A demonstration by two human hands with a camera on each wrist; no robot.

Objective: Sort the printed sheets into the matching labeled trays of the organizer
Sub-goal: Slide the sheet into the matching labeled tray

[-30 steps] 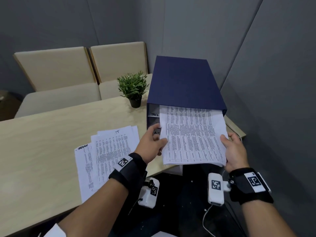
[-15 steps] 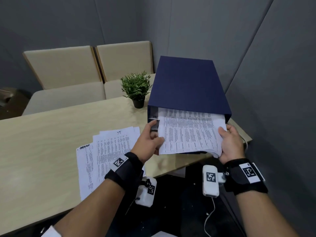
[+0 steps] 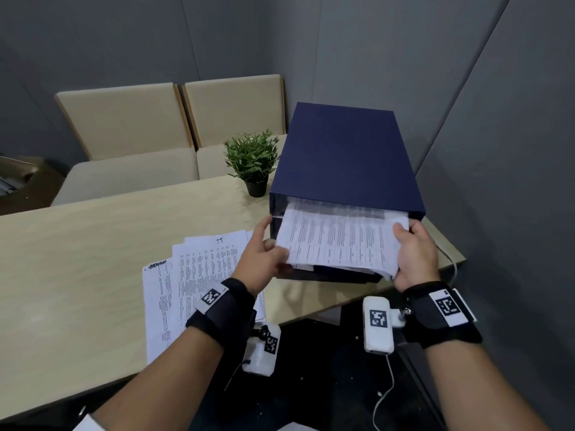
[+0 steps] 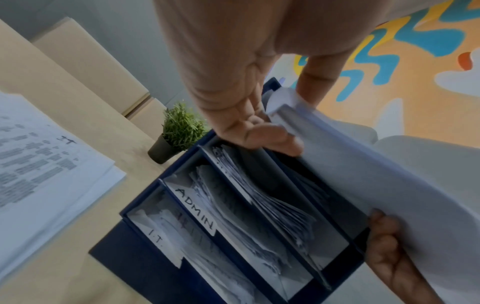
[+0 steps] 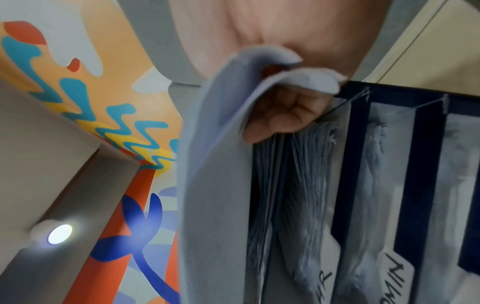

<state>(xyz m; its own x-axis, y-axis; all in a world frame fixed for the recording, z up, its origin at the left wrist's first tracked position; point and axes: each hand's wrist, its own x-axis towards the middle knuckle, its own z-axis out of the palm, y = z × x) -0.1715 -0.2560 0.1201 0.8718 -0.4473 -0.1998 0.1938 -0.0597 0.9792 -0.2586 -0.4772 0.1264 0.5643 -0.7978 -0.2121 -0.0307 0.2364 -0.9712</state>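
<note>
Because the printed sheets are wide and limp, the left hand and right hand each keep a pinching grip on a side edge, feeding them level into the top tray of the organizer. Since a second ago they have slid further inside; other sheets wait on the surface.

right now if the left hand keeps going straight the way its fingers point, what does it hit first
Probably the organizer. The left hand pinches the left edge of the sheets at the top tray's mouth, fingers pointing toward the dark blue front, so its fingertips would likely meet that tray's front edge first; depth is unclear.
</note>
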